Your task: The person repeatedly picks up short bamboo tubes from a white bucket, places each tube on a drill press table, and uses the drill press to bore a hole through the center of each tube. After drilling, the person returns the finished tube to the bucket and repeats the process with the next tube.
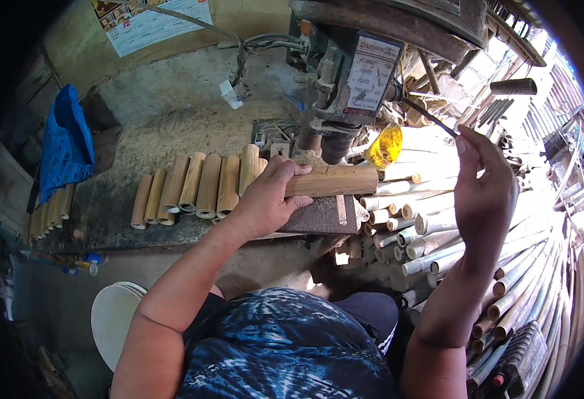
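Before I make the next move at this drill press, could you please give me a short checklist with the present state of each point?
1. Left hand gripping the bamboo tube: ok, near its left end.
2. Right hand on the feed lever: ok, fingers at its end.
3. Left hand apart from the drill chuck: ok.
4. Tube aligned under the chuck: cannot tell from this angle.
5. Drill bit touching tube: cannot tell, bit not clearly visible.
6. Workbench free of sawdust: not ok.

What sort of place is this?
Probably a small bamboo workshop: a drill press stands at the bench, the left hand holds a bamboo piece below its chuck, short cut lengths line the bench, and long poles are piled to the right.
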The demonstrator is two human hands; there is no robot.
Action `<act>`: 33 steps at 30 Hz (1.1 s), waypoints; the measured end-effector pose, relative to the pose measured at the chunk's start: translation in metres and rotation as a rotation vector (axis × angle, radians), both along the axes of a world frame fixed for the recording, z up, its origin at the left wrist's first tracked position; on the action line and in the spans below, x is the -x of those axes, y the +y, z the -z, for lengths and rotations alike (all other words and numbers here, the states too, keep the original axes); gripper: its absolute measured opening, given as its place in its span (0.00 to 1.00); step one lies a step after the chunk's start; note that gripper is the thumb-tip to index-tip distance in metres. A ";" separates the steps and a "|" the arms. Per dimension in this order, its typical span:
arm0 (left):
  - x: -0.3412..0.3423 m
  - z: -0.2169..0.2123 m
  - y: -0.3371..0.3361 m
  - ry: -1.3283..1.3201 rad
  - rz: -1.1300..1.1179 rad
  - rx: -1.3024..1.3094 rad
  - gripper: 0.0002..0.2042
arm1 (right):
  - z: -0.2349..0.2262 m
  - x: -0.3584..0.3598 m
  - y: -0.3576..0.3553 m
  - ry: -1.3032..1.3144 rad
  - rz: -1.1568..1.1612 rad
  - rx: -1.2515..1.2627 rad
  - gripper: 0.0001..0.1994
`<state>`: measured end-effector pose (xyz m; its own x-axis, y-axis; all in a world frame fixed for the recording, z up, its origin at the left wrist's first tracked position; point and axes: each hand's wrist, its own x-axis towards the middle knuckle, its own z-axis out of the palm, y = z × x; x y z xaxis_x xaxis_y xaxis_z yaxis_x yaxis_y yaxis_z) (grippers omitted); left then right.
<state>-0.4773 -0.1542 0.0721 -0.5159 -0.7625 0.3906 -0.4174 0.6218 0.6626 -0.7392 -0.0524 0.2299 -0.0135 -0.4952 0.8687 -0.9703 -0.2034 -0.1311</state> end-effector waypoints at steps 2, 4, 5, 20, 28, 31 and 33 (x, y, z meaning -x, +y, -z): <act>0.000 0.000 0.000 -0.009 -0.009 0.027 0.25 | 0.010 0.001 0.004 0.005 0.009 -0.001 0.07; 0.000 0.001 0.001 -0.014 -0.010 0.028 0.25 | 0.026 0.001 0.009 -0.015 0.032 -0.113 0.07; -0.001 0.001 0.001 -0.015 -0.007 0.015 0.25 | 0.034 0.000 0.010 -0.050 0.103 -0.169 0.07; 0.002 -0.002 0.001 0.006 -0.003 0.002 0.25 | 0.002 0.010 0.010 -0.171 0.004 -0.295 0.11; 0.010 -0.008 0.002 -0.035 -0.002 -0.025 0.27 | -0.043 -0.005 -0.010 -0.201 0.207 -0.298 0.15; 0.010 -0.007 0.002 -0.034 -0.006 -0.033 0.27 | -0.035 -0.006 -0.006 -0.178 0.170 -0.225 0.13; 0.011 -0.007 0.001 -0.026 0.002 -0.013 0.27 | -0.030 -0.004 -0.005 -0.212 0.146 -0.220 0.12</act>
